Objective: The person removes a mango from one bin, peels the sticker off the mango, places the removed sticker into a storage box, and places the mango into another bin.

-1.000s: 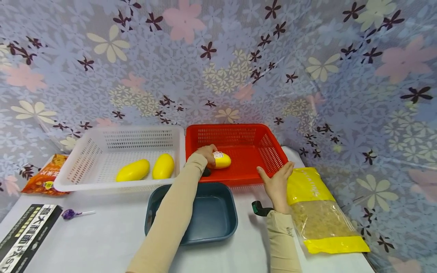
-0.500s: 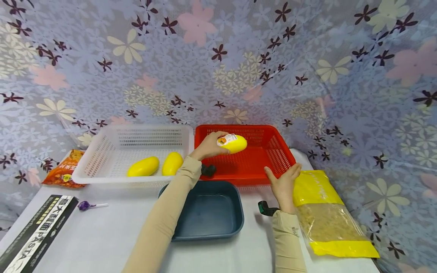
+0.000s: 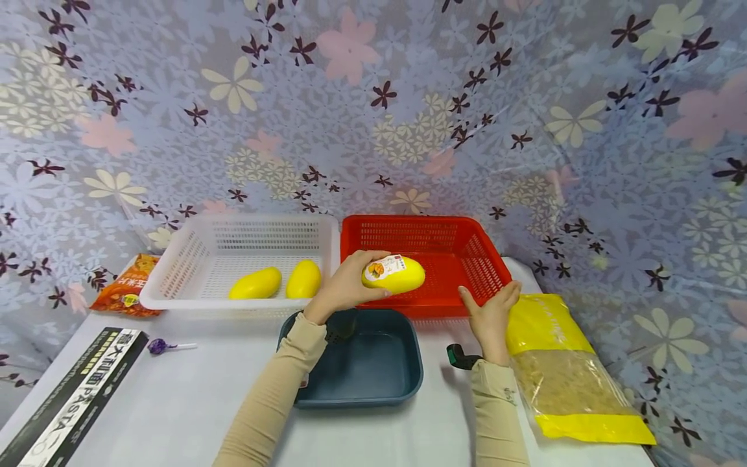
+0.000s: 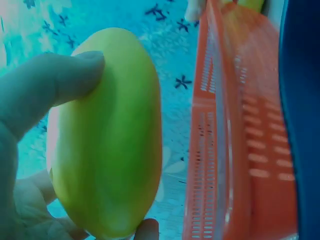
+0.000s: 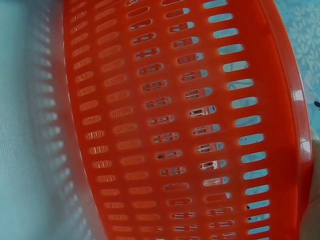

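My left hand [image 3: 350, 282] grips a yellow mango [image 3: 403, 275], with a white printed label on it. In the head view the mango overlaps the front of the red basket [image 3: 484, 259]. Seen from the left wrist, the thumb [image 4: 82, 75] presses on the mango's side and fingertips show beneath it. My right hand [image 3: 493, 318] is at the basket's front right corner, thumb and fingers spread and touching the rim. From the right wrist, the slotted red wall fills the view, with a bit of hand at the right edge. Two more mangoes [image 3: 255, 283] lie in the white basket [image 3: 192, 303].
A dark blue dish [image 3: 373, 399] sits in front of the baskets. On the left are an orange snack bag [image 3: 125, 288], a pasta box [image 3: 76, 395] and a purple lollipop [image 3: 157, 346]. A yellow bag [image 3: 574, 370] lies at the right, and a patterned curtain hangs behind.
My left hand has lifted the mango out of the red basket and drawn it toward me, label turned upward. The head view has swung slightly left. My right hand stays at the corner.
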`<state>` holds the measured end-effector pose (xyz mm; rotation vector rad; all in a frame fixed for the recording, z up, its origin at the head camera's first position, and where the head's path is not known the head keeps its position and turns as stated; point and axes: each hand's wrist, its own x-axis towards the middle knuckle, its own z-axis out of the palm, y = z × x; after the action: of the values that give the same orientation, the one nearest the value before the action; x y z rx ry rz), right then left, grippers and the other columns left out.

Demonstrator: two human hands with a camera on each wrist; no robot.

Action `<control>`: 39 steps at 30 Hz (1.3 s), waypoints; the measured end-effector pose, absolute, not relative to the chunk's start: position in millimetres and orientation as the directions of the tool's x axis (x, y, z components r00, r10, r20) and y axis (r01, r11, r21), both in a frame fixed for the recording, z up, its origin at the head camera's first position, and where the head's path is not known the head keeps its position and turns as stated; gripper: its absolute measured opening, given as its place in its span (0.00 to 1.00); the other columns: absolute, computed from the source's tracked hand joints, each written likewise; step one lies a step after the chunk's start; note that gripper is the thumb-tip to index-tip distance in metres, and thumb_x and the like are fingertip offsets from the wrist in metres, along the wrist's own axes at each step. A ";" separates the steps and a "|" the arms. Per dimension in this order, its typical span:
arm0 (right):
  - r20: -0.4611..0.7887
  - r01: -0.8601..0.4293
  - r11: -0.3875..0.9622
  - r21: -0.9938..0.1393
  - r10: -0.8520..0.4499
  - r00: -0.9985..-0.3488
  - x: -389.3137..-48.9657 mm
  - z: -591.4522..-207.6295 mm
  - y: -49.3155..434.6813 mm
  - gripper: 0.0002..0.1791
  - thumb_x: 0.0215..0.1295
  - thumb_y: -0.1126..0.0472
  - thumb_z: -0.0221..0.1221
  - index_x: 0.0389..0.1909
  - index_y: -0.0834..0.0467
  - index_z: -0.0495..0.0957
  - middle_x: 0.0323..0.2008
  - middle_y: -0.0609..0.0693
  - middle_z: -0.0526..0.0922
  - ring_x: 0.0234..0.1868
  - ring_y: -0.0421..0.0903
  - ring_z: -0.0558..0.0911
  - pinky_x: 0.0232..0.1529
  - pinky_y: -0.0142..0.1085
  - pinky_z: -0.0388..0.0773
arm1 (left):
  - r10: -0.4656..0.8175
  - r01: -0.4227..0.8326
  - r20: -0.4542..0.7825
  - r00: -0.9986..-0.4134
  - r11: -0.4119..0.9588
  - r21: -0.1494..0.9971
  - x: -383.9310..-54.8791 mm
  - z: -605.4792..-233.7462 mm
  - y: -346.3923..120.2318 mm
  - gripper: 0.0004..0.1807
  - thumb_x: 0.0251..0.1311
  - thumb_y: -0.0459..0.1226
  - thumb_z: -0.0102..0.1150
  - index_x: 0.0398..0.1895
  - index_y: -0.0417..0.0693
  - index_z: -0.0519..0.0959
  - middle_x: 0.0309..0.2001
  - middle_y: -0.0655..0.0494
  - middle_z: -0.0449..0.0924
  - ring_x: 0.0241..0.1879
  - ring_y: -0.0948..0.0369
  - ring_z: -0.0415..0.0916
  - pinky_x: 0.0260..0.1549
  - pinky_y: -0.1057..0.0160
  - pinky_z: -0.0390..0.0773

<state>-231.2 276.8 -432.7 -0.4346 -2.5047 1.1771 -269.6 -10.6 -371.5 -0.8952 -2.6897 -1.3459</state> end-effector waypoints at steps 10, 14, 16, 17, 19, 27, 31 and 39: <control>0.169 0.126 0.609 -0.783 0.404 -0.899 -229.2 -433.8 278.0 0.63 0.65 0.41 0.58 0.71 0.69 0.20 0.73 0.68 0.19 0.76 0.65 0.30 0.72 0.58 0.47 | 0.448 0.516 0.311 -0.839 0.470 0.716 -202.2 -379.8 -30.3 0.38 0.46 0.39 0.73 0.64 0.51 0.71 0.55 0.49 0.72 0.49 0.56 0.68 0.46 0.59 0.73; 0.177 0.120 0.609 -0.784 0.404 -0.898 -227.5 -433.4 280.3 0.62 0.65 0.41 0.58 0.71 0.69 0.20 0.73 0.69 0.20 0.76 0.65 0.29 0.72 0.59 0.47 | 0.408 0.482 0.301 -0.862 0.477 0.735 -174.5 -382.6 -35.0 0.38 0.45 0.39 0.73 0.64 0.54 0.71 0.57 0.51 0.71 0.52 0.57 0.67 0.47 0.59 0.74; 0.178 0.118 0.609 -0.784 0.403 -0.898 -226.7 -432.7 281.8 0.62 0.65 0.42 0.57 0.71 0.69 0.20 0.73 0.69 0.20 0.76 0.65 0.29 0.72 0.59 0.47 | 0.388 0.468 0.298 -0.872 0.481 0.741 -163.9 -382.7 -36.0 0.38 0.45 0.38 0.73 0.64 0.56 0.72 0.58 0.51 0.71 0.55 0.56 0.66 0.48 0.57 0.74; 0.180 0.116 0.610 -0.784 0.403 -0.897 -226.4 -432.4 282.2 0.62 0.65 0.42 0.58 0.71 0.70 0.20 0.73 0.69 0.20 0.75 0.66 0.29 0.72 0.59 0.47 | 0.380 0.464 0.301 -0.875 0.482 0.743 -159.7 -382.6 -36.3 0.38 0.44 0.38 0.73 0.64 0.56 0.72 0.58 0.51 0.71 0.56 0.55 0.66 0.49 0.56 0.73; 0.179 0.117 0.613 -0.781 0.401 -0.898 -225.8 -432.6 282.6 0.62 0.65 0.42 0.57 0.71 0.69 0.20 0.73 0.70 0.21 0.76 0.66 0.29 0.72 0.59 0.47 | 0.369 0.458 0.301 -0.879 0.482 0.747 -151.8 -381.5 -37.2 0.39 0.44 0.37 0.74 0.64 0.56 0.72 0.58 0.51 0.71 0.57 0.55 0.65 0.49 0.54 0.71; 0.167 0.120 0.629 -0.768 0.378 -0.911 -223.8 -435.0 279.5 0.62 0.65 0.42 0.58 0.72 0.70 0.21 0.73 0.70 0.22 0.76 0.66 0.32 0.73 0.57 0.45 | 0.412 0.449 0.256 -0.874 0.488 0.748 -120.3 -387.9 -41.9 0.40 0.43 0.39 0.75 0.65 0.59 0.71 0.57 0.56 0.71 0.55 0.60 0.65 0.52 0.53 0.73; 0.145 0.128 0.634 -0.762 0.359 -0.922 -221.7 -432.0 278.7 0.61 0.66 0.43 0.57 0.71 0.71 0.22 0.73 0.71 0.23 0.76 0.66 0.32 0.74 0.56 0.44 | 0.447 0.447 0.220 -0.867 0.502 0.740 -100.8 -398.0 -47.1 0.40 0.43 0.41 0.75 0.65 0.63 0.71 0.56 0.60 0.70 0.52 0.62 0.64 0.49 0.59 0.73; 0.056 0.168 0.689 -0.705 0.290 -0.955 -213.8 -417.6 281.1 0.60 0.67 0.41 0.54 0.71 0.70 0.21 0.74 0.70 0.22 0.75 0.68 0.36 0.72 0.60 0.47 | 0.596 0.393 0.059 -0.801 0.448 0.803 -71.7 -421.0 -57.7 0.39 0.47 0.45 0.73 0.66 0.66 0.69 0.56 0.63 0.69 0.53 0.64 0.62 0.51 0.63 0.73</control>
<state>-213.8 281.1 -417.6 -0.3740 -2.7345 1.1180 -71.7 -57.7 -421.0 -0.9969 -2.8645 -1.4814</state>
